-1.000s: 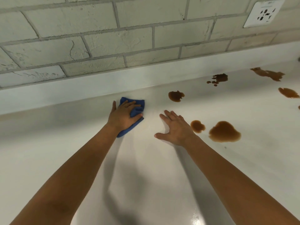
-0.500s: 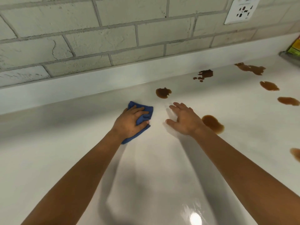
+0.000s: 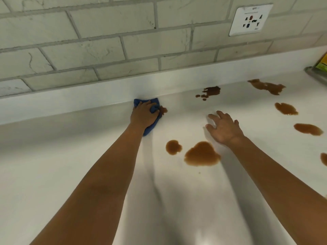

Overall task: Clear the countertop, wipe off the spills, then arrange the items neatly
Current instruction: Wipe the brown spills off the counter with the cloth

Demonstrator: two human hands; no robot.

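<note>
- My two bare forearms come up from the bottom edge of the frame, the left one from lower left and the right one from lower right, over the pale glossy bench (image 3: 53, 174) (there is a bright glare at the bottom centre).
- In the middle of the frame lie two brown spills side by side: a small round puddle (image 3: 173, 147) and, just to its right, a large puddle (image 3: 202, 155), which sits just below my right wrist.
- My right hand (image 3: 224, 127) is right of centre, fingers spread and loosely bent, clasping nothing; I cannot tell whether the fingertips touch the bench.
- More brown puddles sit along the right side: one at the right edge (image 3: 324, 159) that is cut off, one above it (image 3: 308, 129), and another higher up (image 3: 286, 108).
- My left hand (image 3: 144, 114) is just left of centre, well apart from the right, its fingers curled round a crumpled blue cloth (image 3: 153, 110) and pressing it on the bench close to the raised back ledge.
- A dark brown spill (image 3: 163, 109) shows at the cloth's right edge, touching it (partly hidden under the cloth).
- Farther back, near the ledge, are a dark splatter with small drops (image 3: 211, 91) and a long streaky puddle (image 3: 267, 86) toward the upper right.
- At the right edge a metal tray rim (image 3: 314, 75) shows, with yellow and green packaging (image 3: 323, 63) in it, too cropped to tell more.
- The pale brick-tile wall (image 3: 106, 46) fills the top, with a white socket plate (image 3: 251, 19) in the upper right.
</note>
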